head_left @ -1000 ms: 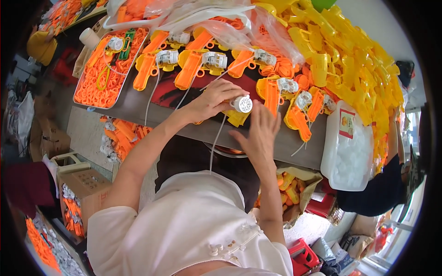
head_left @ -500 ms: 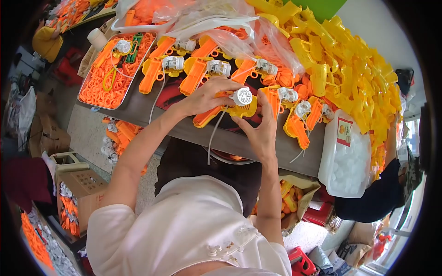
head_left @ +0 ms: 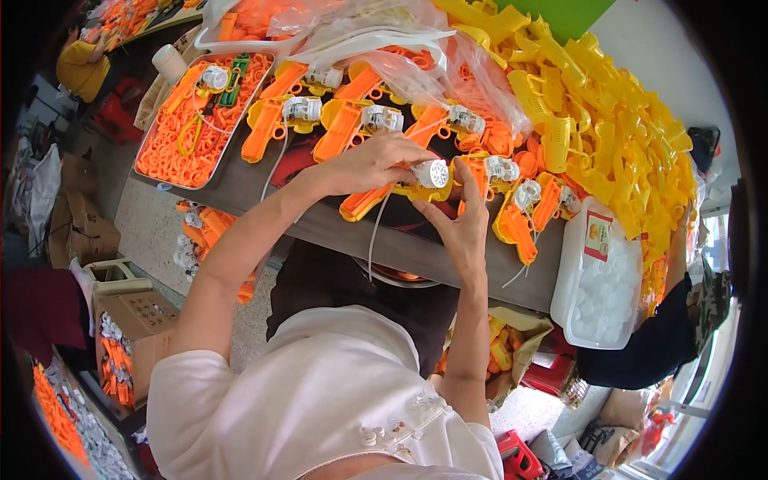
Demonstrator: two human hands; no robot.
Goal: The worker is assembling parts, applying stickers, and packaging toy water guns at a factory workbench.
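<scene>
A toy gun with an orange handle and yellow shell is between my hands at the table's near edge. My left hand is closed on it, fingers beside the white ridged cylinder, whose round end faces up and right. A thin white cord hangs from it. Thumb and fingers of my right hand grip the yellow body from the right side. Similar part-built toy guns lie in rows just beyond, their white mechanisms exposed.
A metal tray of small orange parts stands left. Yellow shells are heaped at the far right, near a plastic bag. A clear tub of white pieces is at the right edge, beside another person's dark sleeve.
The toy gun has shifted slightly right, and its white cylinder has tilted further to the right. Both hands have moved a little with it and keep their grip.
</scene>
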